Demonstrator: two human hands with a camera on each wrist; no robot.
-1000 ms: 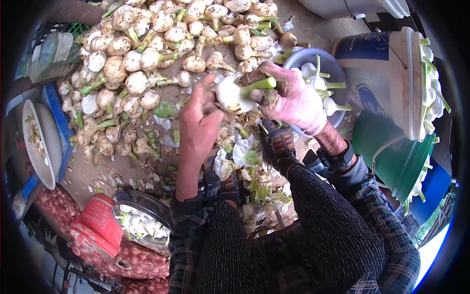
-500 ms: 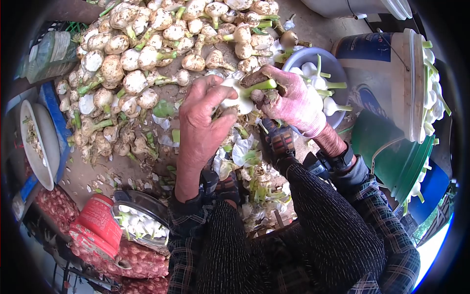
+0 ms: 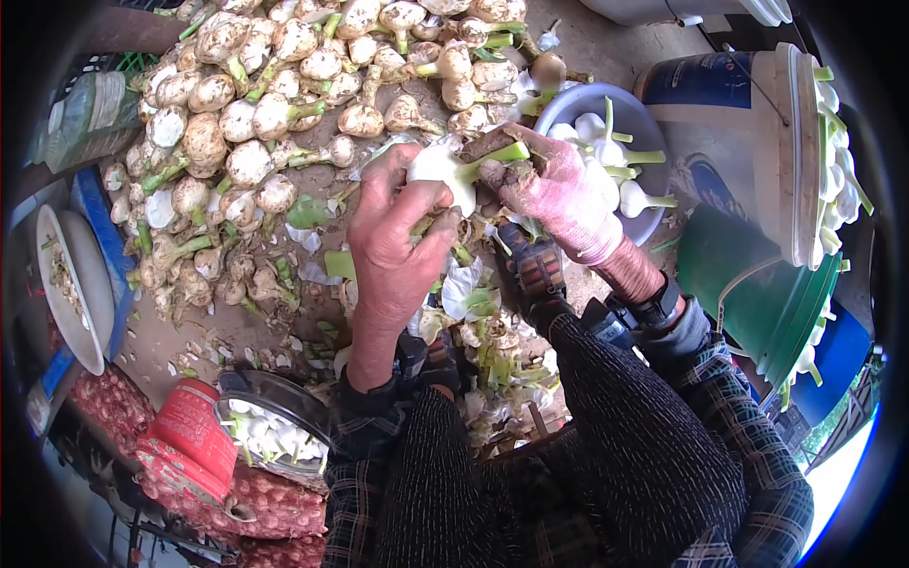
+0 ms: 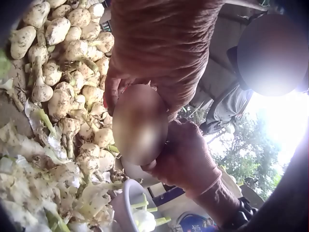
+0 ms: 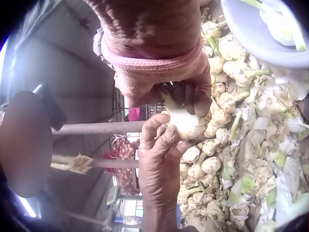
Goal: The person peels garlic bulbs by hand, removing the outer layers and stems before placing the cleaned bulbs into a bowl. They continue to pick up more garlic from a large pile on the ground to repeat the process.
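Between the two hands is a white garlic bulb [image 3: 437,168] with a thick green stem [image 3: 502,161]. The right hand [image 3: 561,194], in a pink fingerless glove, grips it at the stem end. Bare left-hand fingers curl over the bulb's left side, with the left hand [image 3: 386,237] bent at the knuckles and the thumb underneath. In the right wrist view the bulb [image 5: 186,123] shows pale between both sets of fingers. A blurred patch hides it in the left wrist view.
Unpeeled garlic [image 3: 251,161] lies heaped beyond the hands. Right of them, a lavender basin [image 3: 653,142] holds cleaned bulbs; a white bucket [image 3: 729,142] and green bucket [image 3: 748,293] lie behind it. Peeled skins [image 3: 502,364] litter the ground between the legs. A red container [image 3: 189,440] sits lower left.
The left hand has moved from beside the bulb to over it, its fingers curling onto its left side. The right hand keeps its grip at the stem end.
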